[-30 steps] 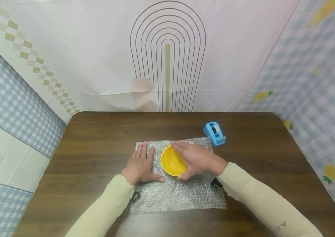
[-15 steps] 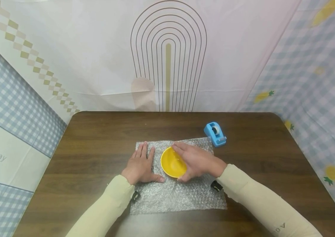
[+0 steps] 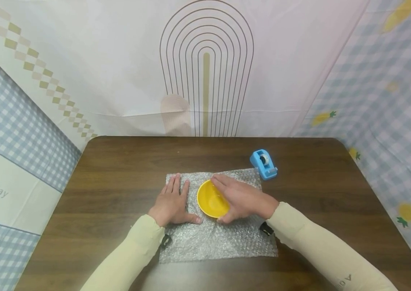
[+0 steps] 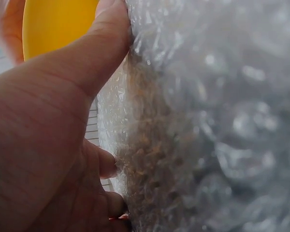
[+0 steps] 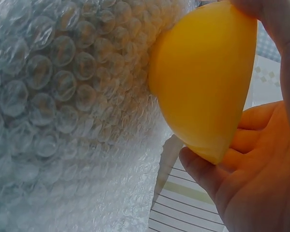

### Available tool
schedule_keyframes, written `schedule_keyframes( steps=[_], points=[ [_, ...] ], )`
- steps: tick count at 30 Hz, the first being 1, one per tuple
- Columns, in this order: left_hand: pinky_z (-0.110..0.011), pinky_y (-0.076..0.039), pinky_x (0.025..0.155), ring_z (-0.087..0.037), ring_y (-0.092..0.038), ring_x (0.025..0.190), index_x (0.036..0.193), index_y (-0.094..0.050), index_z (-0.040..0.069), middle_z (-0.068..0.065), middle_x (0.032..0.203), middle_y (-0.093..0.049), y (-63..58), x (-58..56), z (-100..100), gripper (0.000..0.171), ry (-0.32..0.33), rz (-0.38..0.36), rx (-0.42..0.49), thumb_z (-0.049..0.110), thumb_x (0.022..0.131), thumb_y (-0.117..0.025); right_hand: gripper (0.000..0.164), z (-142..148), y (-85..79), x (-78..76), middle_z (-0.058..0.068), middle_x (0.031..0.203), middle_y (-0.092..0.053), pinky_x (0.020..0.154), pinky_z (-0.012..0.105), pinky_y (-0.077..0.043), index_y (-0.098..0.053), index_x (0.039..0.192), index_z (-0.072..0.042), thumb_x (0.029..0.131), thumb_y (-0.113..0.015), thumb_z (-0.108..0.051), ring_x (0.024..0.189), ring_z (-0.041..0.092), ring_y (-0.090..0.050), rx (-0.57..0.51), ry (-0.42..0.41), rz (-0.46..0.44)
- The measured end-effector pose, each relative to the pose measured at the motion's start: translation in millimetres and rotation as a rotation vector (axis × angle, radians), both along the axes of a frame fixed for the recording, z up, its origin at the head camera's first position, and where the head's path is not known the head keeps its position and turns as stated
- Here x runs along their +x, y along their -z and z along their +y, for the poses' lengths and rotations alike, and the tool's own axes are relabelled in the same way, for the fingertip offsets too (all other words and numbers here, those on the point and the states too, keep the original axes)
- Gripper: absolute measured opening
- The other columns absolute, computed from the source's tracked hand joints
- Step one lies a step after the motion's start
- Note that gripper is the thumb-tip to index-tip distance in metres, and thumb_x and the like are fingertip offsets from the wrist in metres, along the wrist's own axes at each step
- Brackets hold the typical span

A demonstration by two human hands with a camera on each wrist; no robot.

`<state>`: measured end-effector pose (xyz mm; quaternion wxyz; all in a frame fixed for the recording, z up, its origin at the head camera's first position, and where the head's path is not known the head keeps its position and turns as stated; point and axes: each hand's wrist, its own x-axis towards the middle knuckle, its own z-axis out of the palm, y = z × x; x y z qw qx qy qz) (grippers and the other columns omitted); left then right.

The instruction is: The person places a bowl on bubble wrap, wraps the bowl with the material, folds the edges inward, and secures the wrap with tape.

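Note:
A yellow bowl (image 3: pixel 210 200) stands upright on a sheet of bubble wrap (image 3: pixel 216 242), near its middle. From the right, my right hand (image 3: pixel 243 198) grips the bowl by its rim, thumb at the near side and fingers at the far side. In the right wrist view the base of the bowl (image 5: pixel 203 77) touches the bubble wrap. My left hand (image 3: pixel 172 204) lies flat on the left part of the sheet, fingers straight and thumb spread toward the bowl. The left wrist view shows the thumb and fingertips of that left hand (image 4: pixel 63 96) against the wrap.
A blue tape dispenser (image 3: pixel 263 164) sits at the far right corner of the bubble wrap. Beneath everything is a dark wooden table (image 3: pixel 118 169). A patterned curtain (image 3: pixel 125 72) hangs behind the table's back edge, and checked cloth (image 3: pixel 391 133) hangs on the right.

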<state>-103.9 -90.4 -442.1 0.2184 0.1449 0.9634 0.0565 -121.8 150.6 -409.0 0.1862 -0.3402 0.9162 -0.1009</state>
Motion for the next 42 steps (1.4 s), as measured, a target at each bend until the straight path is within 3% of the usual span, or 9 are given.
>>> schedule_keyframes(
  steps=[16,42],
  points=[
    [-0.055,-0.019,0.132,-0.043,-0.008,0.163,0.167,-0.019,0.006,-0.026,0.174,-0.004,-0.3,0.2,0,0.128,0.002,0.001,-0.012,0.078,0.076,-0.074,0.129,10,-0.4,2.3,0.01,0.178,-0.008,0.123,0.056,-0.037,-0.015,0.168,-0.01,0.075,-0.085,-0.066,0.164,0.032,-0.019,-0.061,-0.012,-0.074],
    [-0.055,-0.018,0.132,-0.043,-0.007,0.164,0.167,-0.019,0.008,-0.025,0.175,-0.002,0.4,-0.5,1,0.128,-0.008,-0.006,-0.001,0.077,0.075,-0.075,0.131,27,-0.6,10.7,0.003,0.178,-0.011,0.121,0.055,-0.04,-0.014,0.169,-0.017,0.071,-0.084,-0.07,0.164,0.029,-0.021,-0.065,-0.017,0.015]
  ],
)
